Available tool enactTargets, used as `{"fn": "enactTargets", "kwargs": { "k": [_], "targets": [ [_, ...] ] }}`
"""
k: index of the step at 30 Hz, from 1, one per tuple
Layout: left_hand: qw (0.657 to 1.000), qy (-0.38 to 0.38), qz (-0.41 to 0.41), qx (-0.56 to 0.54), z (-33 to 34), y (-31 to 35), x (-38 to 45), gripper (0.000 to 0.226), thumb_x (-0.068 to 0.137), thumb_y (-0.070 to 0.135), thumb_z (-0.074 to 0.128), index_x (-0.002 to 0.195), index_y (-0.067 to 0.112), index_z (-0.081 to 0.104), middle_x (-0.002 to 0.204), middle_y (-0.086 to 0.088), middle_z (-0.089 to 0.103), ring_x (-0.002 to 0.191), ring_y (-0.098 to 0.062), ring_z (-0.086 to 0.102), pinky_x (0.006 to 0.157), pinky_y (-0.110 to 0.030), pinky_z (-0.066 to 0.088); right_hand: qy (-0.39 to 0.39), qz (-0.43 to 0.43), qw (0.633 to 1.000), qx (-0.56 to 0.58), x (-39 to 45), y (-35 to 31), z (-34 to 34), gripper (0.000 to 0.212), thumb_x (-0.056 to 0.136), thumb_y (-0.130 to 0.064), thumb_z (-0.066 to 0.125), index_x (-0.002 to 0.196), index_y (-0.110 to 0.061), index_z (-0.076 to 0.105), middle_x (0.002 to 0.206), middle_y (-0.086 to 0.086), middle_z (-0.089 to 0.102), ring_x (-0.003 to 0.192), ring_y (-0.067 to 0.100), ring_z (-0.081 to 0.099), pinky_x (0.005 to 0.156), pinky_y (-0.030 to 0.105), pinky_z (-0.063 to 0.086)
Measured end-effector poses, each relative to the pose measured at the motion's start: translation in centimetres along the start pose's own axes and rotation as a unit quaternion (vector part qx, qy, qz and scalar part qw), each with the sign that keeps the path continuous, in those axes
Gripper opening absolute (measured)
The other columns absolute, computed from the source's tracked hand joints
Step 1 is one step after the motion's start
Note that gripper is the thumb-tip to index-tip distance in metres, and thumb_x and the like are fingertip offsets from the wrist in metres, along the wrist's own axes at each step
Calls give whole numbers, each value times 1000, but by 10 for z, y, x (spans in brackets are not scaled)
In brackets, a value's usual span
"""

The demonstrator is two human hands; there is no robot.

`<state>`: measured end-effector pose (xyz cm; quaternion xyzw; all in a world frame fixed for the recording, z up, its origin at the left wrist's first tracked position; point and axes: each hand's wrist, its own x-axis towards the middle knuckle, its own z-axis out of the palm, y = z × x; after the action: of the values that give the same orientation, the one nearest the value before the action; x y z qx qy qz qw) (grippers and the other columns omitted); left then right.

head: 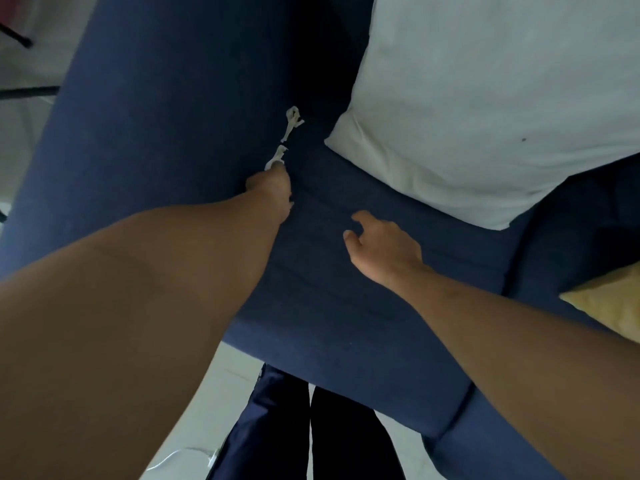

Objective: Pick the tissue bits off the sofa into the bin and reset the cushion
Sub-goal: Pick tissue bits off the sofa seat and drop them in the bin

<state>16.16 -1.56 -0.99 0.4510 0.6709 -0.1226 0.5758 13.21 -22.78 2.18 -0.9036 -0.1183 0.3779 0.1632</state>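
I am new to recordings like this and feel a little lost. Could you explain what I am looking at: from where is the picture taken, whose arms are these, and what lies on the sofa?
There is one picture, from a camera worn on a person's head, looking down. The arms are that person's own. The left hand reaches to two tissue bits on the blue sofa, its fingertips at the nearer bit; whether it already grips it, I cannot tell. The right hand hovers open over the seat, holding nothing. A white cushion lies on the sofa to the right, and a yellow cushion shows at the edge. No bin is visible.
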Motion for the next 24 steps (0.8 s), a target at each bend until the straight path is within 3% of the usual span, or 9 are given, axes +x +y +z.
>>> {"fn": "enactTargets", "kwargs": {
  "k": [2,6,8,9,10,11,13,16,24],
  "targets": [
    [999,-24,-10,-33,7,7,5,41,103,31,51,138,11,60,126,-6,67,112,-18,66,85,-28,54,8,7,1000,14,5,1,2,47,102,-51,38,145,-33,43,88,-7,67,84,16,63,65,35,49],
    [992,2,-47,-113,13,13,16,33,103,29,48,126,17,69,78,4,62,58,-9,49,60,-17,43,17,17,998,54,15,-1,8,43,101,-51,38,141,-34,45,80,-11,66,76,11,62,59,32,47],
    [995,5,-19,-99,13,13,23,35,107,17,41,132,4,63,112,-12,71,69,-28,59,74,-7,49,24,15,998,64,19,-4,10,42,101,-51,39,140,-34,46,76,-12,65,73,10,62,58,31,47],
    [996,-7,-4,-85,13,12,24,37,109,11,37,136,-2,58,131,-19,65,87,-33,62,84,-5,24,29,12,997,67,21,-6,10,42,101,-51,39,139,-34,46,75,-12,65,73,10,62,58,31,48],
    [996,-9,-13,-90,14,11,24,37,109,12,37,135,-5,58,138,-20,60,95,-29,63,58,-22,42,34,10,997,69,23,-9,11,42,101,-51,40,139,-33,47,75,-11,65,73,11,62,58,31,48],
    [996,-1,-21,-90,16,10,23,36,108,18,41,127,-2,64,135,-17,64,98,-23,67,78,-14,52,39,6,997,69,26,-13,11,41,102,-50,41,138,-32,48,75,-11,65,74,12,63,59,32,49],
    [999,32,-17,-39,17,5,23,32,101,30,52,109,6,72,116,-10,72,95,-21,68,77,-28,55,49,2,996,70,33,-22,9,39,102,-49,42,136,-32,49,77,-9,66,76,14,63,61,33,51],
    [999,39,31,21,11,-9,24,37,97,36,52,106,8,74,103,-9,74,86,-24,70,67,-31,55,64,-16,996,65,50,-41,4,39,102,-49,43,135,-31,51,91,-7,67,83,16,62,64,34,50],
    [992,49,62,96,-28,-46,32,37,99,33,49,110,7,73,106,-9,74,95,-28,71,85,-45,61,92,-45,994,40,129,-108,-10,31,102,-34,49,126,-15,55,100,6,65,78,17,56,64,32,51]
  ]
}}
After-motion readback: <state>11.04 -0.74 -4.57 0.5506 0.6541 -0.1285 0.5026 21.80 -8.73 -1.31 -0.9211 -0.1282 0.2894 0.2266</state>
